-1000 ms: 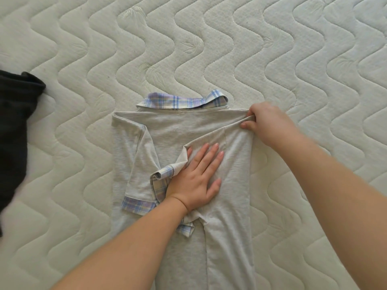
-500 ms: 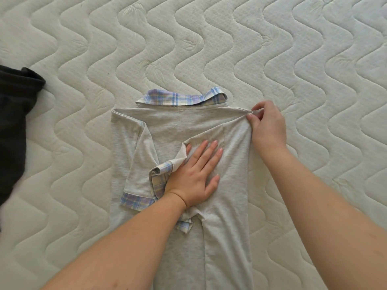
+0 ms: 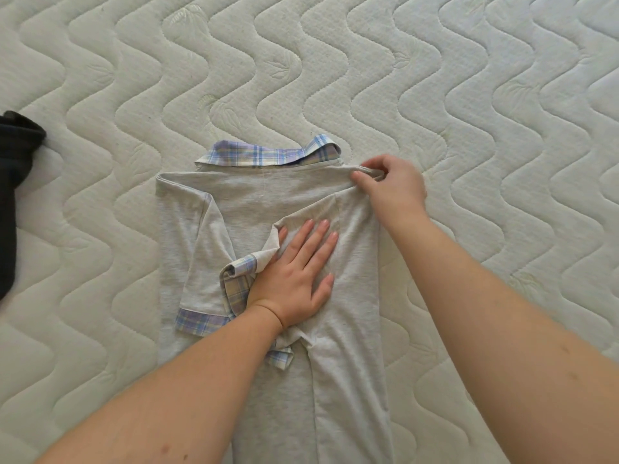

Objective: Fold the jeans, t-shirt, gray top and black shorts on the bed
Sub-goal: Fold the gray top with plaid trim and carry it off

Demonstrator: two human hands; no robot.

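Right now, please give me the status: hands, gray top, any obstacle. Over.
Left hand flat, pressing folded sleeve. Right hand pinching shoulder edge of gray top. Both sides folded in. Dark garment at far left, apart; nothing in the way.

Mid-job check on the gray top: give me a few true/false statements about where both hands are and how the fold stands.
1. The left hand lies flat on the gray top. True.
2. The right hand rests on the bare mattress. False: it pinches the top's upper right edge.
3. Both sleeves are folded inward. True.
4. The plaid collar is hidden under the fold. False: it shows at the top's far end.
5. A dark garment lies at the left edge. True.
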